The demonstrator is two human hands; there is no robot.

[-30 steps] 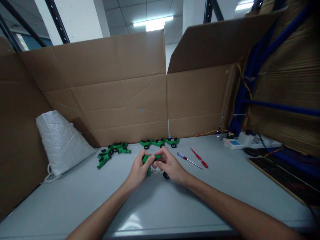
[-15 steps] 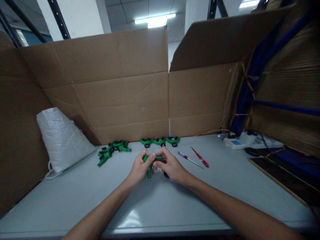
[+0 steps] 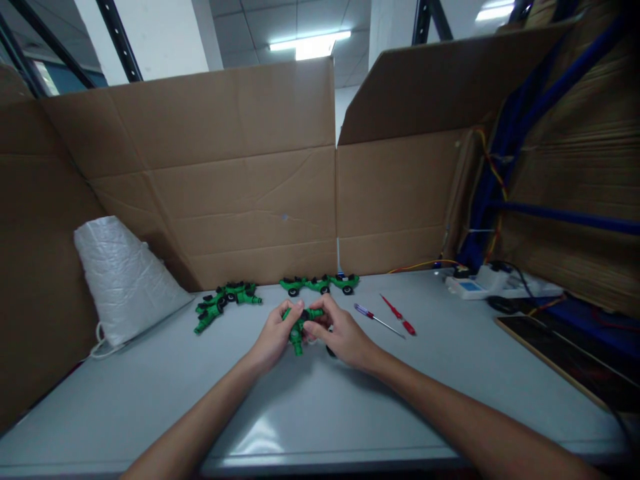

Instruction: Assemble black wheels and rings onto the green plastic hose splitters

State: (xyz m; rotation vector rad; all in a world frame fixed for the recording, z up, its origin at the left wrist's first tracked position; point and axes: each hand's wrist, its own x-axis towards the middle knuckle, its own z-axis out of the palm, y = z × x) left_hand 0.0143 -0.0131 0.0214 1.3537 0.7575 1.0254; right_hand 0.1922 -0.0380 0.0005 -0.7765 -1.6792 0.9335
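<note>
Over the middle of the table, both hands grip one green toy (image 3: 297,337) that has jointed-looking parts. My left hand (image 3: 273,332) pinches its left side between thumb and fingers. On the other side, my right hand (image 3: 343,332) is closed round the toy's right end. A black round part (image 3: 330,351), like a wheel, shows beneath the right palm; whether it belongs to the held toy I cannot tell. The fingers hide much of the toy. Just beyond the hands stands a row of green toy cars (image 3: 319,285) with black wheels.
More green toy pieces (image 3: 226,301) lie at the back left, near a silvery padded bag (image 3: 127,280). Two screwdrivers, one with a clear-and-blue handle (image 3: 365,310) and one red (image 3: 407,327), lie right of the hands. A power strip (image 3: 475,288) sits farther right. Cardboard walls (image 3: 240,200) surround the table (image 3: 125,400).
My left thumb and fingers have shifted on the toy, and more of its green middle now shows between the hands. Both hands stay in about the same place.
</note>
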